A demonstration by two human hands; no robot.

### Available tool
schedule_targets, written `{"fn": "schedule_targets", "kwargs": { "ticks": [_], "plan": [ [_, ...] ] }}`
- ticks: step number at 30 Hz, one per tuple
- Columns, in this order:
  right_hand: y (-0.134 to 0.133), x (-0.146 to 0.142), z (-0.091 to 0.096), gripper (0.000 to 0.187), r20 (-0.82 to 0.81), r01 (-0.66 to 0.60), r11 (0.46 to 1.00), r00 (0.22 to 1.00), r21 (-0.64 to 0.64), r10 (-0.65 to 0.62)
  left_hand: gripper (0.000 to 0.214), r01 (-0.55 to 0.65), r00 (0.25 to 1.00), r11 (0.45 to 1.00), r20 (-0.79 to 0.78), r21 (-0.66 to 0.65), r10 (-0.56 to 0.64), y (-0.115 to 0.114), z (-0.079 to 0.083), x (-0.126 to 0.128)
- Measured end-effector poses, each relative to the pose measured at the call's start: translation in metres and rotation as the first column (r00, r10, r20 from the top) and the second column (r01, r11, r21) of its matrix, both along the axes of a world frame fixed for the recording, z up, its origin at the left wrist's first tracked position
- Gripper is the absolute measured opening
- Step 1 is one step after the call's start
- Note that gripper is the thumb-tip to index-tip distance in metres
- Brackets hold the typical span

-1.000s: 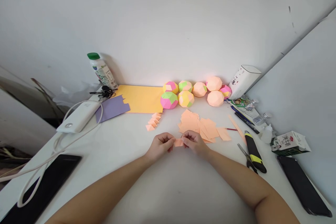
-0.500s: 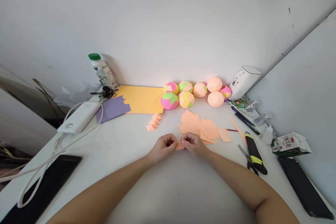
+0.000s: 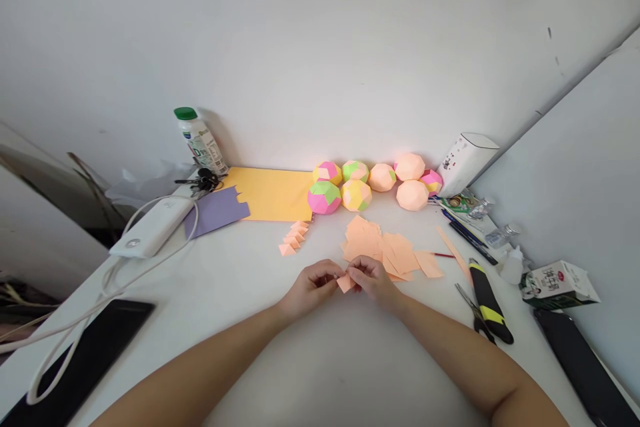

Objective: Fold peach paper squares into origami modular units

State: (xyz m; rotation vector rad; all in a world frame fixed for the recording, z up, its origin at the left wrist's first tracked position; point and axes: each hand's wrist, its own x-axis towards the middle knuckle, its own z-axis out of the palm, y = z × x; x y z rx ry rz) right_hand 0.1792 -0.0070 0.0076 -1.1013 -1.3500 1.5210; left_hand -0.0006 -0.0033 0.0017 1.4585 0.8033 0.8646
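Observation:
A small peach paper piece (image 3: pixel 345 283) is held just above the white table, in front of the heap of loose paper. My right hand (image 3: pixel 374 282) pinches its right side between thumb and fingers. From the left, my left hand (image 3: pixel 311 288) closes its fingertips on the opposite edge. Behind the hands lies the heap of cut peach paper pieces (image 3: pixel 363 238). A short row of folded peach pieces (image 3: pixel 294 238) stands to the left of the heap. Several many-sided paper balls (image 3: pixel 356 195) in peach, pink, green and yellow sit along the wall.
Yellow paper (image 3: pixel 280 195) and purple paper (image 3: pixel 216 210) lie back left, near a bottle (image 3: pixel 203 143), keys (image 3: pixel 204 179) and a white power strip (image 3: pixel 155 225) with its cable. Scissors (image 3: pixel 477 317), a utility knife (image 3: pixel 490 300), a glue bottle (image 3: pixel 513 265) and a milk carton (image 3: pixel 559 285) are at right.
The paper piece has turned, so that a broader face of it shows between my fingertips. Both hands stay close together in nearly the same place. The whole view has shifted slightly.

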Motion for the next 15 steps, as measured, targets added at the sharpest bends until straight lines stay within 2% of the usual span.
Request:
{"fn": "schedule_targets", "kwargs": {
  "ticks": [5,11,15],
  "plan": [
    [0.000,0.002,0.000,0.023,0.029,0.001,1.000,1.000,-0.025,0.000,0.019,-0.040,0.999,0.998,-0.001,-0.049,0.040,-0.001,0.004,0.000],
    [0.001,0.002,-0.004,0.023,0.058,0.023,1.000,0.998,0.003,-0.023,0.020,0.035,0.999,0.990,0.001,-0.139,-0.035,-0.005,0.012,0.000],
    [0.000,0.001,-0.003,0.023,0.089,0.012,0.999,0.996,0.035,-0.015,0.016,-0.002,1.000,0.983,-0.025,-0.181,-0.003,-0.003,0.009,0.000]
  ]
}}
